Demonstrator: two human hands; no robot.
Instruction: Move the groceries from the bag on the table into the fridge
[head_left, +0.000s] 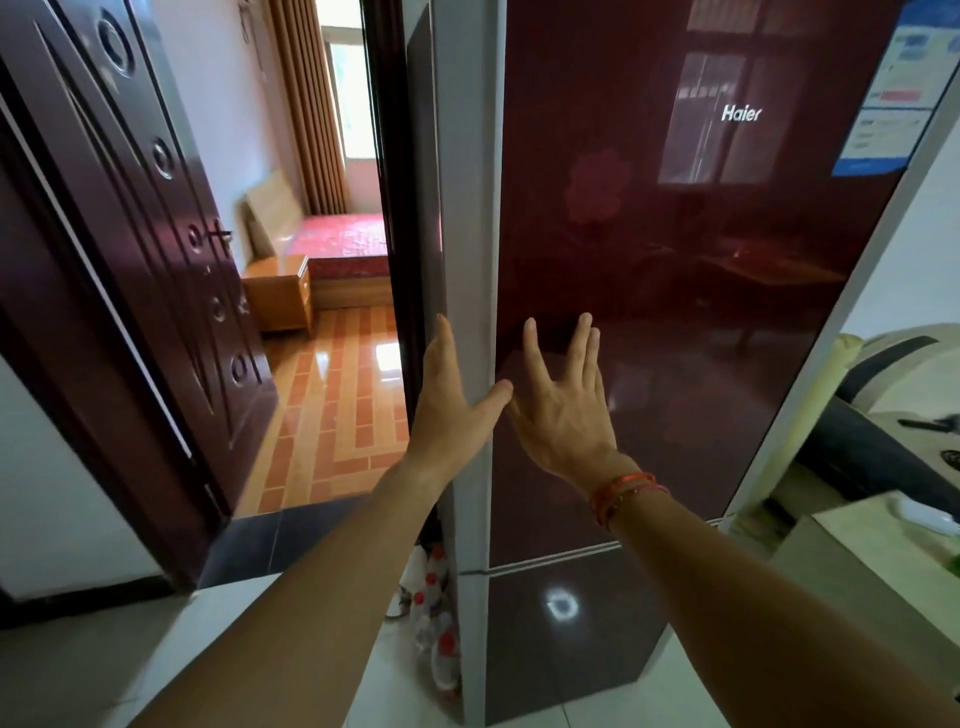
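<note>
A tall dark red glossy fridge (701, 270) fills the middle and right of the view, with its upper and lower doors shut. My left hand (449, 400) lies flat with straight fingers along the fridge's grey left side edge. My right hand (563, 400), with a red string bracelet on the wrist, is spread open against the upper door's front, close to its left edge. Both hands hold nothing. The bag, the groceries and the table are out of view.
A dark wooden door (156, 249) stands open at the left, leading to a bedroom with a striped floor (332, 410). Plastic bottles with red caps (436, 623) stand on the floor beside the fridge's left side. A countertop (883, 545) sits at the right.
</note>
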